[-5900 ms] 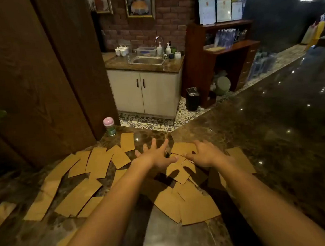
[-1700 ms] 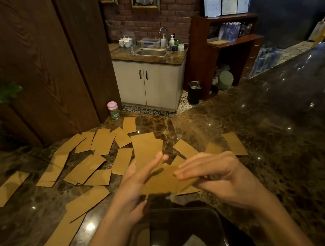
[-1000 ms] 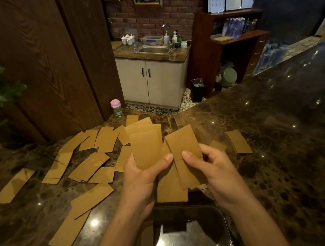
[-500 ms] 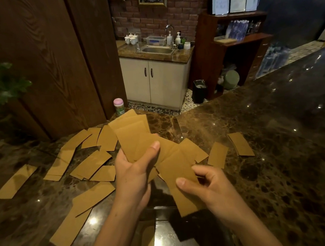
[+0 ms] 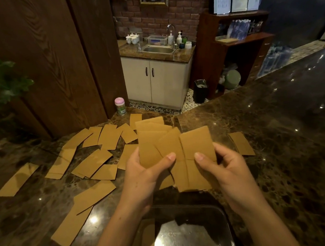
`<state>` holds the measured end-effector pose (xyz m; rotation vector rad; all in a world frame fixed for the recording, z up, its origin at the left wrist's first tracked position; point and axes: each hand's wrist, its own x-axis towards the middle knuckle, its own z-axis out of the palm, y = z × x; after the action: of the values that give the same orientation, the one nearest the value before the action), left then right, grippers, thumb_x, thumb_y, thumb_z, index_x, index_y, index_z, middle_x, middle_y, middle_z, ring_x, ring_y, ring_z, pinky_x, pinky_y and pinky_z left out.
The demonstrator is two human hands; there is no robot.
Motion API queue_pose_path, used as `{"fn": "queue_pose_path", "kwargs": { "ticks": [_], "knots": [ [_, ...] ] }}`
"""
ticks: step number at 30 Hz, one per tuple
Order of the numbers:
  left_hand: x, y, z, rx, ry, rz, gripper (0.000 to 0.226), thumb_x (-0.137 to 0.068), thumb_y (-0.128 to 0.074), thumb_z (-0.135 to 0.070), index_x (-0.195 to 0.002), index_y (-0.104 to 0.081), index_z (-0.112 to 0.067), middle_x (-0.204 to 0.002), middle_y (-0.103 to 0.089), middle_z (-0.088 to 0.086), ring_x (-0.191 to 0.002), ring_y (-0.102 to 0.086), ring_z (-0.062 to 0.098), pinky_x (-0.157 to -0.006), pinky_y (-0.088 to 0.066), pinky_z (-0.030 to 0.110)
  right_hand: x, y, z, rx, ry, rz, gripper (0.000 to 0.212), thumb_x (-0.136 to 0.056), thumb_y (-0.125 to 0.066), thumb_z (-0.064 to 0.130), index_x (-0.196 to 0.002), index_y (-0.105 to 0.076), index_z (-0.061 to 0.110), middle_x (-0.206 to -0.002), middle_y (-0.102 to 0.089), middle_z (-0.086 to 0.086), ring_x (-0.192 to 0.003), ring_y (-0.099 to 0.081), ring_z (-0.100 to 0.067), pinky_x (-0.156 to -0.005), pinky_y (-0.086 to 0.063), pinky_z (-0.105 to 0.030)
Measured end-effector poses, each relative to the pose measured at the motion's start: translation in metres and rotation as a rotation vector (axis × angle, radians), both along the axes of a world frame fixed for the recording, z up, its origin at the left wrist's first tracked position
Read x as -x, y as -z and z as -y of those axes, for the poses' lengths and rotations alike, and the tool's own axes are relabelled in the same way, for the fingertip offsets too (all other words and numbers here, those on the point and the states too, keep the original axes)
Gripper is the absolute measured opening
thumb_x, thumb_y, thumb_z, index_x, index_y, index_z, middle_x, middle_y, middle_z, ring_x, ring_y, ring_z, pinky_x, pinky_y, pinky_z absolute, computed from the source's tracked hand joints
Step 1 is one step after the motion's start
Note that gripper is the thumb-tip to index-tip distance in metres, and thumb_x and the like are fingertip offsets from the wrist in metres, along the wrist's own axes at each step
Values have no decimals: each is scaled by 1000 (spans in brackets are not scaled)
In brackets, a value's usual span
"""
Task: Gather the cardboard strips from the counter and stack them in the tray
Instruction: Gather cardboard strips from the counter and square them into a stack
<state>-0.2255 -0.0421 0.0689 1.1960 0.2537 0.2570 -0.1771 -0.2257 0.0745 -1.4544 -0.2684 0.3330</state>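
— So, start out beyond the left hand point(image 5: 142, 173): what lies there?

— Loose strips point(image 5: 91, 161) of flat brown cardboard, scattered over the glossy marble counter point(image 5: 275, 173). Most have their long sides running away from the person and leaning rightward. Two longer pieces point(image 5: 83, 209) lie on that hand's outer side, closer to the body.

— And the hands themselves?

— Between them is a fanned bundle point(image 5: 170, 147). The left hand grips its lower left part, thumb laid across the front and fingers curled behind. The right hand point(image 5: 223, 168) pinches the right part, thumb on the front face. The strips stand roughly upright, long axis pointing away from the person, their edges splayed and not squared.

— Anything past the right hand?

— One small pile point(image 5: 241, 143) lies flat on the marble just beyond the knuckles, not touching them.

— Where is the tray point(image 5: 191, 208)?

— Directly beneath both wrists and back toward the body. It is dark, round-cornered and shiny inside. Neither hand looks nearer to it. Its near end runs out of view, so I cannot tell its long side. A brown patch in its left part may be a strip or a reflection.

— So the move?

— I judge it is to square the fan, then lower it straight down and inward. Thin, smooth card like this probably slides easily, so a loose pinch could spill it.
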Motion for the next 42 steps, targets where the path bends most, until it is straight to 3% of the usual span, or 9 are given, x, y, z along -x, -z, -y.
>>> {"fn": "queue_pose_path", "kwargs": {
  "ticks": [6, 10, 19, 23, 26, 29, 33, 39, 42],
  "knots": [
    [2, 1, 5, 85, 120, -21, 35, -89, -59, -24, -123, -64, -16, -110, -77, 5, -102, -74, 20, -76, -60, 31, -1, 5, -17, -96, 106, -53, 26, -98, -64, 16, -123, -70, 20, -115, -79, -6, -107, -76, -27, -89, -62, -50],
    [0, 2, -4, 20, 16, 32, 43, -79, -71, -11, -120, -63, -19, -112, -76, 6, -106, -72, 25, -83, -60, 37, 1, 7, -15, -190, 120, -105, 32, -94, -66, 16, -125, -69, 20, -117, -78, -7, -109, -75, -27, -88, -62, -45],
    [-4, 2, 2, 59, 31, 33, 50, -74, -74, -13, -122, -63, -15, -108, -77, 9, -100, -75, 26, -73, -61, 32, 8, 5, -27, -234, 34, -127, 25, -91, -68, 19, -112, -79, 25, -114, -79, -10, -109, -75, -32, -93, -60, -55],
    [-2, 4, 4, 18, 35, -24, 44, -77, -75, -24, -121, -65, -20, -109, -77, 8, -98, -74, 26, -78, -60, 38, 5, 4, -25, -271, 83, 43, 25, -89, -69, 23, -110, -79, 32, -114, -79, -5, -107, -75, -24, -90, -63, -45],
    [0, 0, 1, 64, 45, -80, 41, -83, -67, -39, -118, -67, -17, -98, -77, 15, -83, -71, 25, -74, -58, 36, -8, -1, -7, -102, 11, 480, 25, -91, -74, 20, -110, -80, 35, -110, -75, 7, -102, -71, -13, -84, -60, -26],
    [3, -3, -7, 175, 139, -152, 27, -92, -60, -41, -104, -64, -17, -77, -79, 7, -68, -75, 16, -61, -59, 27, -22, -9, 15, 236, -202, 876, 35, -87, -69, 12, -119, -77, 21, -118, -71, 10, -108, -65, -16, -86, -56, -29],
    [5, -3, -14, 200, 212, -141, 54, -78, -82, -14, -126, -60, -11, -104, -77, 14, -94, -76, 28, -69, -61, 33, -30, -19, 32, 724, -393, 1252, 46, -93, -56, 19, -131, -71, 40, -130, -60, 12, -113, -55, -11, -86, -52, -25],
    [4, 1, -13, 190, 75, -105, 47, -77, -76, 1, -120, -61, -10, -102, -77, 15, -96, -76, 30, -70, -63, 36, -24, -17, 42, 873, -375, 1299, 52, -90, -59, 19, -136, -65, 40, -123, -60, 11, -110, -48, -1, -79, -46, -15],
    [2, 4, -19, 132, -36, -79, 54, -71, -83, -8, -119, -61, -13, -104, -76, 13, -98, -75, 29, -71, -62, 35, -15, -22, 49, 676, -382, 937, 36, -93, -62, 29, -123, -71, 46, -113, -67, 21, -101, -64, -5, -79, -56, -20]
  ]
}}
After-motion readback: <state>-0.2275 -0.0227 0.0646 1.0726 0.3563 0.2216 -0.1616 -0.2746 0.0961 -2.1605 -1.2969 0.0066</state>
